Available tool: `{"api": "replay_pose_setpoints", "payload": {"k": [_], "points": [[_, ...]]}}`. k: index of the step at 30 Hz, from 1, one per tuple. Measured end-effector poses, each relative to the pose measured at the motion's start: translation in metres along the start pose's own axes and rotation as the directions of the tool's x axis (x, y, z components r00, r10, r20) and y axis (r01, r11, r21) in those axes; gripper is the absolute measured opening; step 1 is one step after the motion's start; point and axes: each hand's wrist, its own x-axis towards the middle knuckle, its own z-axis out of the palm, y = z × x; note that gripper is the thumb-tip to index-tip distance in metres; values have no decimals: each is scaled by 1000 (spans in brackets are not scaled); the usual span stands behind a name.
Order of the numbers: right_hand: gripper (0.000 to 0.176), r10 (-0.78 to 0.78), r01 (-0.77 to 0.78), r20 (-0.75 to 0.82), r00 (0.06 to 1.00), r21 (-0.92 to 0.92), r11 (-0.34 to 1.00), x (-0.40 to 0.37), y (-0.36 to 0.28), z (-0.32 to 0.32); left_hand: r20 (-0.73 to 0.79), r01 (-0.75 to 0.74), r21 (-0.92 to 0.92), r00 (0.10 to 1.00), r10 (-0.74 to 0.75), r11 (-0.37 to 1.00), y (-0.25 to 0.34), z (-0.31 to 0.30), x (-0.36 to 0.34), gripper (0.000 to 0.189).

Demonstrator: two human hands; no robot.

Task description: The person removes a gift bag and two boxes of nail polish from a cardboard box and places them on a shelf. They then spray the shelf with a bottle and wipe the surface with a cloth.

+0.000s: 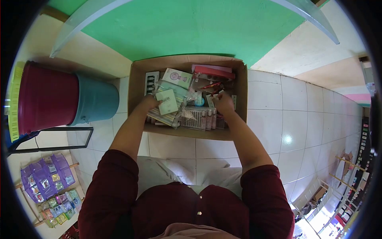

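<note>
A large cardboard box [188, 137] full of packaged goods stands in front of me. My left hand [150, 102] is closed on the edge of a small pale cream box [167, 102] with a printed label, above a clear plastic pack of striped items [164, 118]. On the right side of the carton, my right hand [224, 103] reaches down with bent fingers at a small whitish packet [211, 101]; what its fingertips grip is hard to make out. Flat clear-lidded cases [195, 118] lie between my hands, towards the near side.
A red box [215, 73] and a white box with a pink fan picture [177, 77] lie at the carton's far side. Maroon [47, 97] and teal buckets [97, 97] stand left. A purple pocket organiser [47, 177] is lower left. Glass shelf edges [314, 22] jut out above.
</note>
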Motion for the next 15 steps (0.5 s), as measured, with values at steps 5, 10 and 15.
{"api": "replay_pose_setpoints", "payload": {"k": [5, 10, 15], "points": [[62, 64, -30, -277, 959, 124, 992, 54, 20, -21, -58, 122, 333, 992, -109, 935, 77, -19, -18, 71], [94, -2, 46, -294, 956, 143, 989, 78, 35, -9, -500, -513, 88, 718, 483, 854, 132, 30, 25, 75], [103, -3, 66, -180, 984, 345, 936, 81, 37, -6, -453, -593, -193, 760, 466, 781, 185, 47, 29, 74]]}}
